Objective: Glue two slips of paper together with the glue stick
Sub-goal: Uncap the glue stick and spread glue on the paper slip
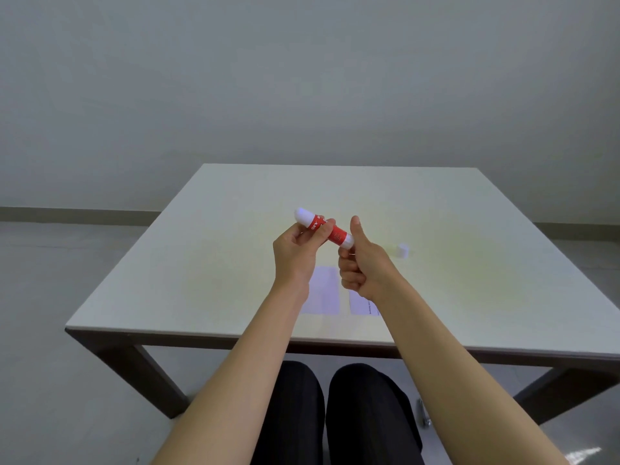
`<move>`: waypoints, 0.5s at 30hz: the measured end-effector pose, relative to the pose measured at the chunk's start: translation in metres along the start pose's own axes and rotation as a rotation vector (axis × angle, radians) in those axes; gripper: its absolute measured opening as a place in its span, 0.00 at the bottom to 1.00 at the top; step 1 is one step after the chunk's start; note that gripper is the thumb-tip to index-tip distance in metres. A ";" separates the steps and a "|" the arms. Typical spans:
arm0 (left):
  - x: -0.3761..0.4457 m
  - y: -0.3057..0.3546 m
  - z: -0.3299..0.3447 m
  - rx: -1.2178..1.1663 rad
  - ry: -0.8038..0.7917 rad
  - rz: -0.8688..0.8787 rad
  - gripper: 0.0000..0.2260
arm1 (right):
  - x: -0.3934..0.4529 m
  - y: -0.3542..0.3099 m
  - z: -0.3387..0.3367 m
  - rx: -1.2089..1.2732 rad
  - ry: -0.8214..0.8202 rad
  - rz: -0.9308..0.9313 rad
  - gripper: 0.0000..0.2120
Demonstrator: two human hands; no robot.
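Note:
A red and white glue stick (335,233) is held in the air above the table, tilted with its white end up and to the left. My left hand (297,253) grips its upper red part. My right hand (360,263) pinches the lower white end, thumb raised. A small white cap (402,250) lies on the table to the right of my hands. Two white paper slips lie side by side below the hands: the left slip (323,292) and the right slip (360,305), each partly hidden by a wrist.
The pale table (201,263) has its front edge close to my knees. A grey wall and floor lie beyond it. My dark-trousered legs sit under the front edge.

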State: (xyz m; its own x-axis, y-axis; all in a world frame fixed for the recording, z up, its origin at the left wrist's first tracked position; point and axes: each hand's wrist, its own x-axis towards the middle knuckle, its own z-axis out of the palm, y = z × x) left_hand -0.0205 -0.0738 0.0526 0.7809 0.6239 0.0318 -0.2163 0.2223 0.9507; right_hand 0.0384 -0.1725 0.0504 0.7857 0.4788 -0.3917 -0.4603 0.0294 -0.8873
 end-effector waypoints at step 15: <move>0.016 -0.013 -0.056 0.792 -0.425 0.038 0.32 | 0.013 0.015 0.010 0.766 -0.089 -0.170 0.11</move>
State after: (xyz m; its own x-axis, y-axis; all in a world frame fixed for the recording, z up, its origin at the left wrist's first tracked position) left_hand -0.0375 -0.0248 0.0240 0.9665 0.2550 0.0296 0.0979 -0.4727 0.8758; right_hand 0.0374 -0.1574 0.0349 0.8497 0.4812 -0.2157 -0.5188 0.6895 -0.5055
